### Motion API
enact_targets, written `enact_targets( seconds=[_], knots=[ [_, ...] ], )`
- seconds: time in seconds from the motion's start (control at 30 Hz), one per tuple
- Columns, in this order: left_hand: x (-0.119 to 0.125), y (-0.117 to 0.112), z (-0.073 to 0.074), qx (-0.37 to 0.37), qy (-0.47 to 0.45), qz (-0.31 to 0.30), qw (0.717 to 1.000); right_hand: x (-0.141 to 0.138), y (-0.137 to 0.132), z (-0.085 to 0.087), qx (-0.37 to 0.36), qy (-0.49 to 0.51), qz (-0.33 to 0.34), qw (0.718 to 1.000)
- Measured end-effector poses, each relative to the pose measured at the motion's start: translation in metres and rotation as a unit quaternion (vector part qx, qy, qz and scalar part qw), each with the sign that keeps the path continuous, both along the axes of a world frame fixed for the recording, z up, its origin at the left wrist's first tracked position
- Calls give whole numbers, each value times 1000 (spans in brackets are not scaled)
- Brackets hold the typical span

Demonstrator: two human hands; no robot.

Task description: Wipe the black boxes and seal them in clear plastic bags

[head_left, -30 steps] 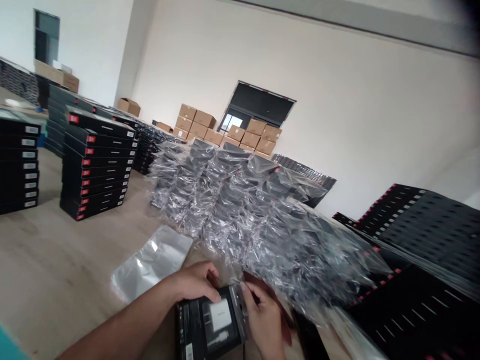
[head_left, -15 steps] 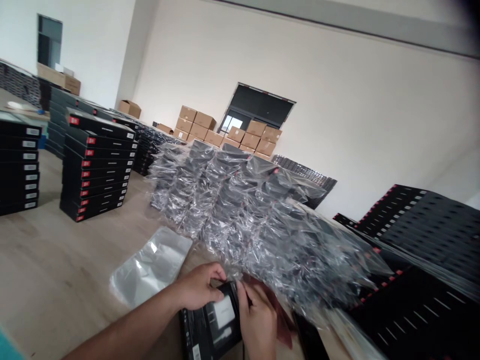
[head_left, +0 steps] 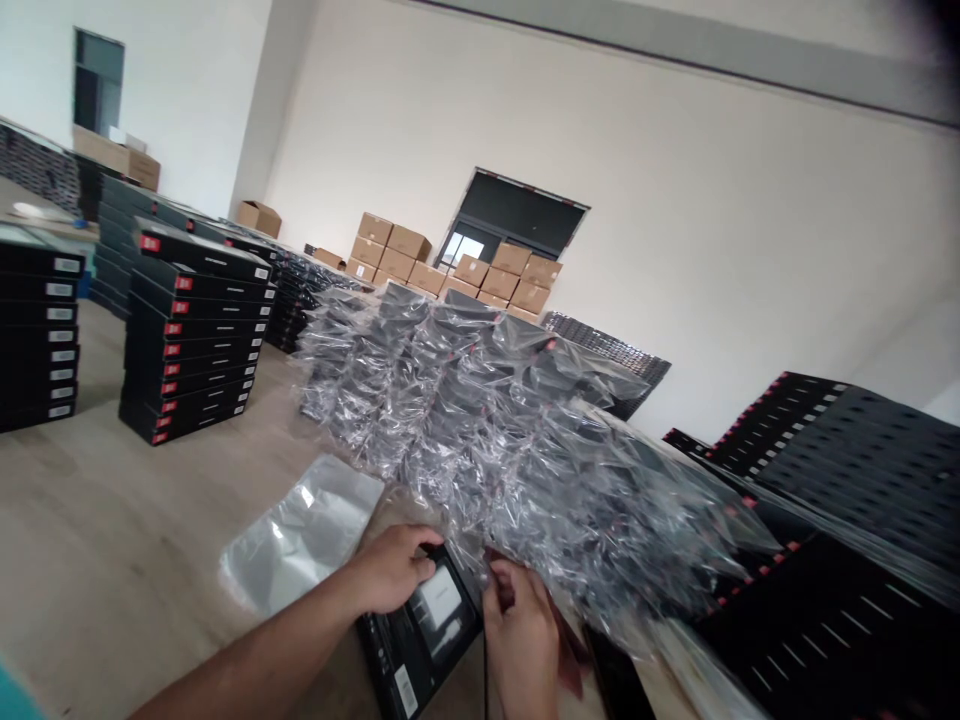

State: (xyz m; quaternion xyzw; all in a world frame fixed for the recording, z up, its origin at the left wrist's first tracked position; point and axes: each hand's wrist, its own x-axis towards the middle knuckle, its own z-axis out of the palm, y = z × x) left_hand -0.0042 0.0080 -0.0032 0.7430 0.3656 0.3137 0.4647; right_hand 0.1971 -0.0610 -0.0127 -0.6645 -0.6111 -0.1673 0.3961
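A flat black box (head_left: 409, 640) with a white label patch and a barcode sticker lies tilted at the bottom centre. My left hand (head_left: 397, 568) is closed on its upper edge, with the thumb on the top face. Just right of the box's corner, my right hand (head_left: 521, 635) is pinched shut. What sits between its fingertips is too small to make out; crumpled clear film shows near them. Beyond both hands rises a large pile of black boxes in clear plastic bags (head_left: 480, 440). Left of the box lies a stack of flat clear bags (head_left: 311, 525).
Stacks of black boxes with red tabs (head_left: 202, 345) stand on the table (head_left: 82, 530) at left. More black boxes (head_left: 817, 610) fill the right side. A dark red piece (head_left: 566, 650) lies beside my right hand. Brown cartons (head_left: 397, 250) are piled by the far wall.
My right hand has moved slightly right, away from the box's corner. My left hand has shifted a little left along with the box, which has turned slightly.
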Motion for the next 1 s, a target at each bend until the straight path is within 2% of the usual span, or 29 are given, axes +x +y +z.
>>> enact_targets(
  seconds=[0.07, 0.13, 0.27, 0.4, 0.6, 0.83, 0.9, 1.0],
  knots=[
    [-1, 0, 1, -2, -4, 8, 1000, 6, -1, 0, -56, 59, -43, 996],
    [-1, 0, 1, 9, -10, 14, 1000, 11, 0, -1, -97, 118, -53, 987],
    [-1, 3, -3, 30, -24, 19, 999, 18, 2, -5, -108, 222, 4, 969],
    [-1, 7, -8, 8, -42, 13, 999, 18, 4, -7, -104, 282, 50, 952],
    [0, 14, -12, -10, -80, 26, 996, 13, 4, -6, -82, 309, 86, 943],
    [2, 18, -21, -4, -67, 48, 997, 5, 4, -6, -176, 303, 101, 931],
    [1, 17, -20, 4, -55, 51, 997, 2, 3, -5, -175, 296, 94, 934],
    [0, 16, -16, 15, -39, 59, 997, -3, 1, 0, -132, 261, 69, 954]
  ],
)
